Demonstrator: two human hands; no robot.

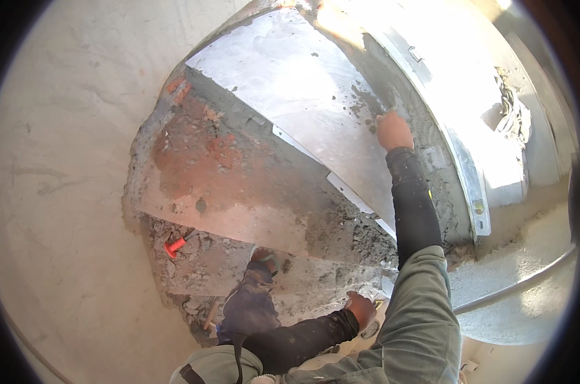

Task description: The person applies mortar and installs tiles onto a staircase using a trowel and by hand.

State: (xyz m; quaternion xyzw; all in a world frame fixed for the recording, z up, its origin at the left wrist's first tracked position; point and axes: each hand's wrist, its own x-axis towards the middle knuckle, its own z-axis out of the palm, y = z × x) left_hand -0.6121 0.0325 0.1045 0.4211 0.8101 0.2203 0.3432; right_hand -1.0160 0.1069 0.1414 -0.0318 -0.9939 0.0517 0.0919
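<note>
A pale, shiny slab (296,70) lies across the upper step, spotted with wet mortar. My right hand (394,131) reaches forward to its right edge, beside a strip of wet grey mortar (392,80). The fingers are curled closed; what they hold, if anything, is hidden under the hand. My left hand (361,308) is held low in front of me, near the narrow inner end of the steps. Its fingers are curled too, and I cannot make out anything in them. A long metal spirit level (453,144) runs along the right of the mortar.
Below the slab is a rough step (232,173) of brick and mortar. A red-handled tool (172,248) lies on a lower step, near my foot (264,256). A curved plaster wall (65,160) rises at left. Crumpled dark material (514,115) and a cable (520,285) are at right.
</note>
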